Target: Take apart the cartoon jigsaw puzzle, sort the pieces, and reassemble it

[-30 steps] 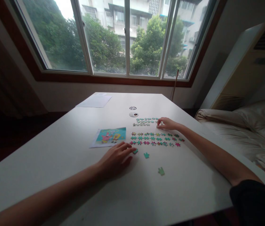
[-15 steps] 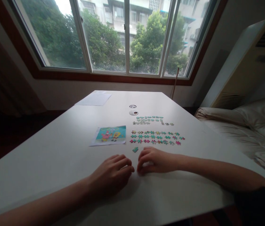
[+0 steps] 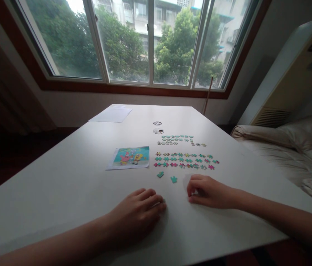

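Observation:
My left hand (image 3: pixel 140 213) lies palm down on the white table (image 3: pixel 69 184), fingers together and flat, holding nothing. My right hand (image 3: pixel 208 192) rests a little to its right with fingers curled down onto the tabletop; what is under them is hidden. Just beyond the hands lie two loose green puzzle pieces (image 3: pixel 160 174), the second piece (image 3: pixel 174 179) being nearest my right hand. Farther off are three rows of coloured puzzle pieces (image 3: pixel 185 160) and a smaller group of pieces (image 3: pixel 177 139). A cartoon reference picture (image 3: pixel 129 157) lies left of the rows.
A sheet of paper (image 3: pixel 112 114) lies at the table's far left. Two small round objects (image 3: pixel 158 131) sit beyond the pieces. A bed with light bedding (image 3: pixel 288 151) and a tall air-conditioning unit (image 3: pixel 294 70) stand to the right. A wide window (image 3: pixel 150 40) faces me.
My right hand came back from the far pieces to beside my left hand, then slid right. My left hand drew nearer me. A loose green piece shows again beside the first.

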